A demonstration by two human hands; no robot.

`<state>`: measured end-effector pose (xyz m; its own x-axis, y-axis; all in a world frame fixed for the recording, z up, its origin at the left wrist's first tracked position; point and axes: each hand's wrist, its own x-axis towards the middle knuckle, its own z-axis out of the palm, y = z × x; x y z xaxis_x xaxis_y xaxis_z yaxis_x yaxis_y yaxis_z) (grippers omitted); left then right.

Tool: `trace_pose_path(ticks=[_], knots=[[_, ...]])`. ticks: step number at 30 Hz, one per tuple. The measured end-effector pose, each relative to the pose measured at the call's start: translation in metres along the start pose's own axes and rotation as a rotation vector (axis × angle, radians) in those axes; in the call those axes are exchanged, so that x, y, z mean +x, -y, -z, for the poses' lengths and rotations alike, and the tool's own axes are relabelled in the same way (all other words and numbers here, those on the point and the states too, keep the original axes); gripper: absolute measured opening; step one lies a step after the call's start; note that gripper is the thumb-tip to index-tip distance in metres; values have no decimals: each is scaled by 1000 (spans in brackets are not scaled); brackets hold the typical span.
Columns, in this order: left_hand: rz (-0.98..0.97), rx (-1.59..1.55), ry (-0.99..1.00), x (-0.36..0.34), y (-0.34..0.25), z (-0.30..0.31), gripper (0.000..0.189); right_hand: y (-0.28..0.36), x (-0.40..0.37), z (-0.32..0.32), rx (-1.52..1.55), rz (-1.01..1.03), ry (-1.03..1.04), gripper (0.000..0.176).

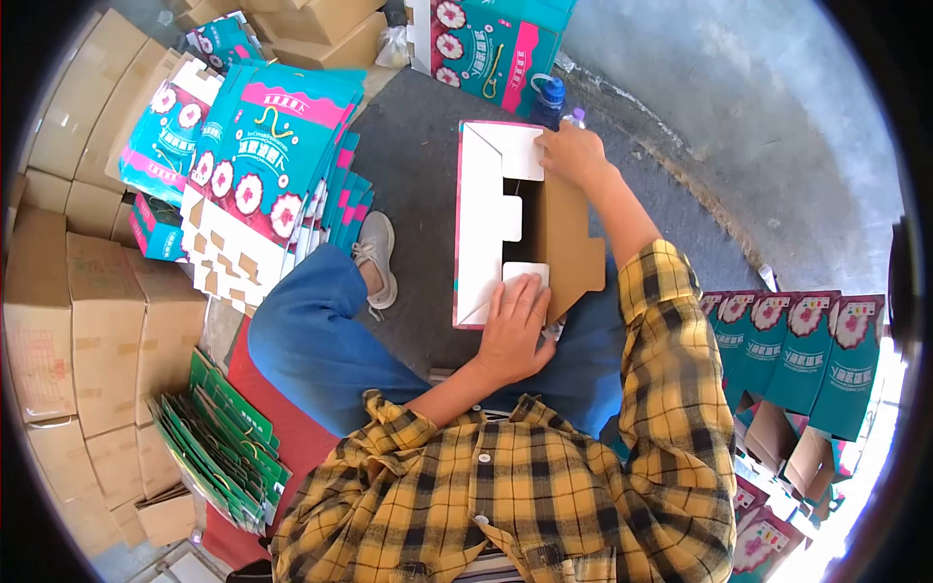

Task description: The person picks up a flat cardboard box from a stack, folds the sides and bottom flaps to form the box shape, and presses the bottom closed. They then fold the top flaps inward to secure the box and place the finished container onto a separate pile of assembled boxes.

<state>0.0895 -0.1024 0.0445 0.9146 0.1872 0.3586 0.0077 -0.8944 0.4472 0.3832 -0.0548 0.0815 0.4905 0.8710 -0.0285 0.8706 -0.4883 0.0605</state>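
Observation:
A cardboard carton (pixel 476 228) lies across my lap with one end open. White flaps fold in from its side, a brown flap stands out to the right, and its inside looks dark. My left hand (pixel 517 330) rests with fingers stretched over the lower white flap; its thumb is near the brown flap's lower edge. At the upper corner, my right hand (pixel 573 155) has bent fingers closed on the carton's edge, by the upper white flap. The right fingertips are partly hidden.
Flat teal-and-pink cartons (pixel 272 136) are piled at left, with green ones (pixel 224 447) below. Brown boxes (pixel 97 321) line the left side. Formed teal cartons (pixel 802 340) stand at right. A blue bottle (pixel 550 97) and another teal carton (pixel 496 49) are ahead.

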Motion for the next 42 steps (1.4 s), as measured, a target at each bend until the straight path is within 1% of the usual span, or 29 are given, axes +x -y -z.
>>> trace_pose_path(ticks=[2,3,4,6,7,8,9,10,12,13,14,16,17,19,20,22,23,24,25,26,27,28,29,30,32,33,36,39,42], knots=[[117,-98,3,7,-3,-1,70,-1,-2,1,-7,-9,-35,28],[145,-77,50,9,-1,-6,71,0,-6,4,3,-10,-42,28],[144,-77,40,8,2,-11,71,1,-8,6,12,-8,-46,27],[159,-5,105,5,4,-16,76,-2,-14,11,7,0,-61,28],[162,28,72,3,4,-16,65,-5,-19,12,20,-46,-19,29],[166,26,69,0,9,-13,65,-10,-22,13,32,-94,20,30],[140,72,40,-4,17,-4,58,-14,-28,19,41,-111,85,30],[115,114,15,-8,23,8,52,-22,-34,18,38,-109,94,30],[115,107,77,-14,42,40,45,-30,-44,16,9,-142,301,29],[117,139,95,-18,55,55,43,-28,-46,20,7,-136,308,29],[117,167,115,-24,68,67,42,-26,-49,26,158,-143,425,31],[139,113,143,-32,96,80,36,-27,-56,34,456,-166,649,39],[138,110,137,-32,103,80,36,-28,-56,31,449,-168,647,39],[609,-101,68,-32,112,77,42,-25,-56,16,689,-187,561,44],[609,-100,61,-30,114,70,42,-25,-53,14,685,-182,557,44],[542,-89,-426,-21,113,52,49,-23,-49,15,531,-135,474,33],[516,23,-494,-17,115,48,57,-20,-52,14,522,-129,476,33],[524,23,-504,-14,115,48,57,-15,-59,12,434,-39,209,30],[514,87,-461,-12,115,48,57,-6,-65,14,346,55,-57,33],[505,152,-415,-12,115,49,57,2,-69,15,345,69,-54,33],[516,156,-419,-13,114,49,57,14,-73,22,325,232,-143,42],[451,283,-336,-13,111,49,56,24,-76,25,305,390,-232,55],[380,406,-248,-14,110,48,56,31,-77,21,307,449,-149,66],[383,408,-244,-15,109,47,56,32,-77,11,312,451,-147,66],[310,365,-118,-18,111,45,56,36,-78,-9,183,484,-18,67],[317,365,-115,-19,112,44,56,39,-75,-5,176,436,74,69],[312,377,-94,-19,116,40,54,37,-72,-10,177,454,142,66],[321,324,-69,-19,117,37,55,35,-71,-10,204,446,208,62],[324,283,-51,-17,116,39,52,31,-68,-12,224,462,222,58]])
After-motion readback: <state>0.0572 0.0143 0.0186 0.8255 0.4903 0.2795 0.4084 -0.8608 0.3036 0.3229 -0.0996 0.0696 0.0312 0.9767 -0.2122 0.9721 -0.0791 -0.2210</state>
